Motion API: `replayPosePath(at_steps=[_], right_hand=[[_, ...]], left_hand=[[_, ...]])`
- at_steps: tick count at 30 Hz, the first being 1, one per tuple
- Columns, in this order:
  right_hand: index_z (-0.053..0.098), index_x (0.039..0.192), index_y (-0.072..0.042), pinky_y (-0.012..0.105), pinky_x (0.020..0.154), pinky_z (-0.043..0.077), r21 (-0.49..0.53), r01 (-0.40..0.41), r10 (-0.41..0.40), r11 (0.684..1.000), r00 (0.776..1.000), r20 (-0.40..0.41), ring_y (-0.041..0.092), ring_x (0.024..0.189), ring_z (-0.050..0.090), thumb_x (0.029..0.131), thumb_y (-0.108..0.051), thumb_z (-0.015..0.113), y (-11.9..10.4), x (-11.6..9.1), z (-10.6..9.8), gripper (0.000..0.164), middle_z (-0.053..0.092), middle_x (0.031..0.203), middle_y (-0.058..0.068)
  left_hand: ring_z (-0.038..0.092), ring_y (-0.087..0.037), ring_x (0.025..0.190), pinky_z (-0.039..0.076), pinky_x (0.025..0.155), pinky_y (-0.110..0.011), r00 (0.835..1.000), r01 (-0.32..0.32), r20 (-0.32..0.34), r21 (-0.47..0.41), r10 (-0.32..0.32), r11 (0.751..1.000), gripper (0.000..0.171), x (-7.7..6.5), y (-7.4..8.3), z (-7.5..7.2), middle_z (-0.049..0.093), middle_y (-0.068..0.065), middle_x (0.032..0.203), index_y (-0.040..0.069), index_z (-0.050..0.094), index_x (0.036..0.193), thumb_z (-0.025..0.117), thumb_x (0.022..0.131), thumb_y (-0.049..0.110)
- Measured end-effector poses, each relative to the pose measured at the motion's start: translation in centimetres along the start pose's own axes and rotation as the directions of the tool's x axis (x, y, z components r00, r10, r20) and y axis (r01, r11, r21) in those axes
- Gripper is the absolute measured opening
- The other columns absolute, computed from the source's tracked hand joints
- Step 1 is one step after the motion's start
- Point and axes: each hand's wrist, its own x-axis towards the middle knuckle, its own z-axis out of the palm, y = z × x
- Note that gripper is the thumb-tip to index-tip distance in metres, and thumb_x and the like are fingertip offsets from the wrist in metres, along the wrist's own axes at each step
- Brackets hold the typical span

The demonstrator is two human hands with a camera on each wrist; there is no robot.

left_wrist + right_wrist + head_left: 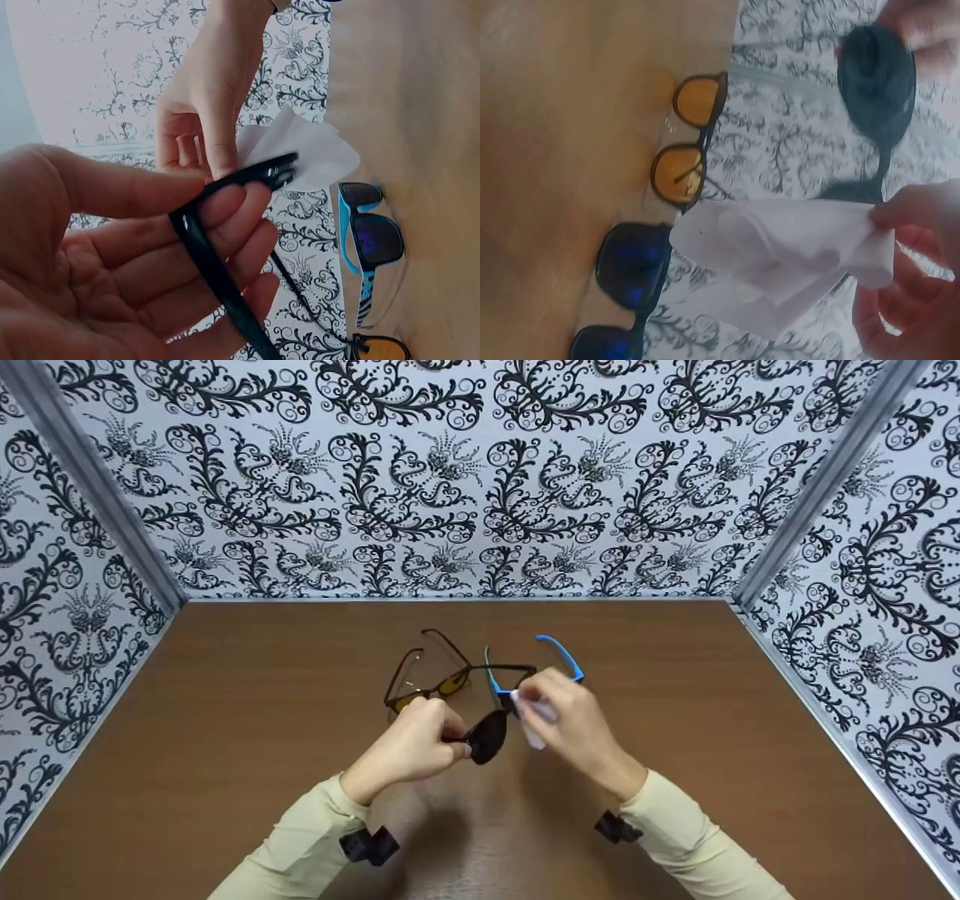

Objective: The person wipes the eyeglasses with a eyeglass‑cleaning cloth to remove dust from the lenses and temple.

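Note:
Black sunglasses with dark lenses are held up above the table. My left hand pinches them at one end of the frame, near the hinge; in the left wrist view a black temple arm runs across the fingers. At the other end, my right hand pinches a thin white cloth between thumb and fingers. The cloth hangs in loose folds by the far lens and hides most of it. One dark lens shows uncovered in the right wrist view.
Beyond the hands, glasses with amber lenses and dark frames rest on the brown table. Beside them lie blue-framed sunglasses with a zebra-striped part, partly hidden by the right hand in the head view. Patterned walls enclose the table.

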Motion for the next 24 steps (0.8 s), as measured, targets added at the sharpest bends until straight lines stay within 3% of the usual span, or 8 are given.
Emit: replayPosePath(at_steps=[6, 16, 19, 24], right_hand=[[0.065, 0.090, -0.010, 0.029, 0.066, 0.050, -0.033, 0.035, -0.033, 0.999, 0.999, 0.039, 0.013, 0.077, 0.057, 0.079, -0.002, 0.076, 0.0, -0.9, 0.5, 0.018, 0.060, 0.086, -0.002], [0.064, 0.087, -0.005, 0.033, 0.065, 0.051, -0.034, -0.124, 0.123, 0.992, 0.992, -0.040, 0.014, 0.074, 0.059, 0.079, 0.005, 0.072, 2.3, -0.2, -0.3, 0.015, 0.061, 0.082, 0.002], [0.064, 0.087, -0.006, 0.034, 0.067, 0.052, -0.039, -0.103, 0.102, 0.994, 0.994, -0.044, 0.014, 0.076, 0.060, 0.079, 0.005, 0.072, 1.6, 0.2, -0.5, 0.015, 0.061, 0.083, 0.002], [0.064, 0.089, -0.006, 0.030, 0.069, 0.053, -0.016, 0.007, -0.007, 1.000, 1.000, -0.007, 0.013, 0.080, 0.061, 0.080, 0.003, 0.073, 0.2, 0.0, -0.3, 0.016, 0.061, 0.087, 0.001]], left_hand=[[0.023, 0.001, 0.044, 0.019, 0.045, -0.020, 0.999, 0.015, -0.037, 0.009, -0.015, 1.000, 0.035, -0.1, -0.1, -0.1, 0.028, 0.014, 0.046, 0.013, 0.047, 0.049, 0.065, 0.073, -0.004], [0.017, 0.002, 0.044, 0.021, 0.052, -0.022, 1.000, -0.024, 0.012, -0.014, 0.024, 1.000, 0.042, -0.7, 0.5, -0.1, 0.021, 0.014, 0.047, 0.015, 0.037, 0.048, 0.063, 0.072, -0.008], [0.015, 0.000, 0.045, 0.022, 0.058, -0.024, 0.999, -0.039, -0.009, 0.018, 0.039, 0.999, 0.045, -0.6, 0.5, 0.0, 0.018, 0.014, 0.047, 0.016, 0.032, 0.048, 0.063, 0.071, -0.008], [0.018, -0.001, 0.046, 0.019, 0.050, -0.021, 0.995, -0.031, -0.091, 0.066, 0.037, 0.997, 0.041, -0.3, 0.2, 0.5, 0.019, 0.014, 0.048, 0.016, 0.035, 0.048, 0.062, 0.069, -0.007]])
